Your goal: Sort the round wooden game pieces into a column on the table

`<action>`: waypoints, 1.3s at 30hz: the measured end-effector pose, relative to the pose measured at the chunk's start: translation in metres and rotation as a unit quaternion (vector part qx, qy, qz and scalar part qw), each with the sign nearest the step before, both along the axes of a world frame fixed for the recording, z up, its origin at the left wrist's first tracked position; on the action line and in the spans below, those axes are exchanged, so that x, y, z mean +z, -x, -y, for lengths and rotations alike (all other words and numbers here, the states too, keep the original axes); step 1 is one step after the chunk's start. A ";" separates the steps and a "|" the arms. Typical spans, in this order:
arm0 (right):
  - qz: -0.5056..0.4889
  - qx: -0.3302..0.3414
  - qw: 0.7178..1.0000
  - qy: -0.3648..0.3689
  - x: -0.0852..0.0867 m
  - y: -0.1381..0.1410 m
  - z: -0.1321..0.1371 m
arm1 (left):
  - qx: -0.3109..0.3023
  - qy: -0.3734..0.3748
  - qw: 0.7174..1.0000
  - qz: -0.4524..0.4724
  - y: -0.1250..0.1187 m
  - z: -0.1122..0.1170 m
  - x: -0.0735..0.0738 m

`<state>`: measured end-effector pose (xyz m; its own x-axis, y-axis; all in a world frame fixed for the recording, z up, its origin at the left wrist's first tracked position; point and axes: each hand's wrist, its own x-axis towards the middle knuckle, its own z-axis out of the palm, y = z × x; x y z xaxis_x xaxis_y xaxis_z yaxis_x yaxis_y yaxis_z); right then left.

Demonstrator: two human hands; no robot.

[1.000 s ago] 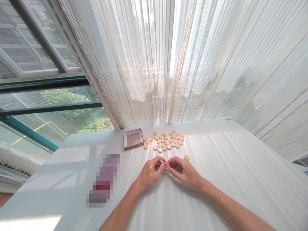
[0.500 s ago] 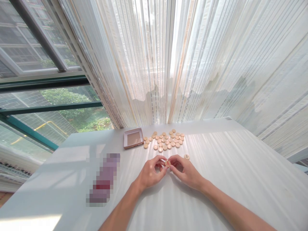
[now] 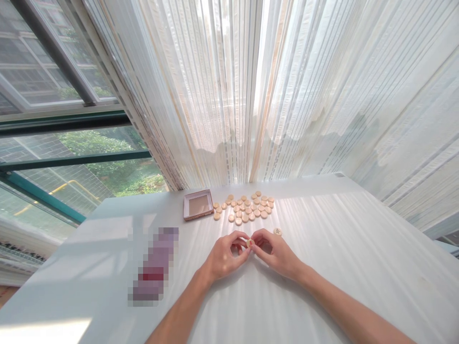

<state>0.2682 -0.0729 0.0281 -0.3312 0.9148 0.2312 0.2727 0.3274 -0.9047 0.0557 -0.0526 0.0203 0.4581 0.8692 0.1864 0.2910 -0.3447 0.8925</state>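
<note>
Between the fingertips of both hands is a round wooden Chinese chess piece (image 3: 250,243) with a red character facing me. My left hand (image 3: 226,254) pinches its left side, and my right hand (image 3: 275,253) grips it from the right. Just beyond my right hand lies another chess piece (image 3: 277,231), its dark character face up. Farther back, several pale wooden pieces (image 3: 248,210) are spread in a loose cluster; their markings are too small to read.
An open shallow box (image 3: 186,207) stands left of the cluster on the white table (image 3: 344,229). A pixelated purple object (image 3: 158,263) lies on the left side. Striped curtains (image 3: 222,95) hang behind the table, with a window (image 3: 89,157) at the left.
Both hands keep hold of the piece in nearly the same place. Its face has turned slightly, and fingertips now cover more of the red character.
</note>
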 end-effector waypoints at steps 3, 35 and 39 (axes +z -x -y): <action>0.001 0.000 1.000 0.003 -0.001 0.001 0.001 | -0.001 0.000 1.000 -0.008 0.001 0.000 0.001; 0.188 -0.080 0.977 -0.061 -0.005 -0.057 -0.037 | 0.038 -0.040 0.995 -0.080 0.002 0.000 0.003; 0.183 -0.076 0.979 -0.056 -0.005 -0.060 -0.037 | 0.036 -0.045 0.995 -0.080 0.002 0.000 0.002</action>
